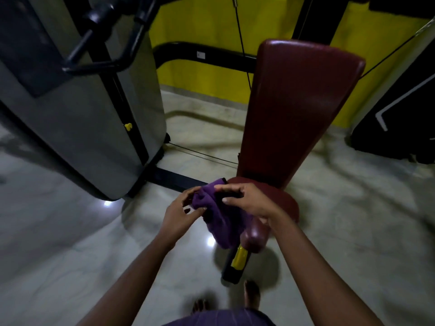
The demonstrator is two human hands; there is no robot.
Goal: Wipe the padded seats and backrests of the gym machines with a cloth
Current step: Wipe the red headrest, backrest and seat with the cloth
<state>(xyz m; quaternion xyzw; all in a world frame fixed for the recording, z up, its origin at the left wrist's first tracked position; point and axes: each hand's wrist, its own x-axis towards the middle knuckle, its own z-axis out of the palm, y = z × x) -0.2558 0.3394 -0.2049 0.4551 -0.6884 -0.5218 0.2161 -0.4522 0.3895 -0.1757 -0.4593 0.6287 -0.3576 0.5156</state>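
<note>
**Both hands bunch a purple cloth over the maroon seat**

Both bare forearms reach forward and meet in front of the machine. The left hand (pixel 181 217) comes in from the side, palm turned inward and fingers curled, pinching the near edge of the purple cloth (pixel 221 222) between thumb and fingertips. The right hand (pixel 249 201) lies palm down on top of the bundle, knuckles bent, its fingers gripping the upper folds. The cloth is soft, nappy towelling, crumpled into a loose wad that hangs below the hands, just above the front edge of the seat (pixel 282 198).

The seat is a rounded pad in smooth, slightly glossy maroon vinyl with a narrow nose. Behind it rises the backrest (pixel 294 109), a long tapered pad of the same vinyl, widest at its rounded top. A black post with a yellow band (pixel 237 260) carries the seat. To the left stands a grey, smooth-sided weight-stack housing (pixel 82 102). The floor (pixel 70 231) is polished, veined stone, and the wall (pixel 211 31) is yellow.
</note>
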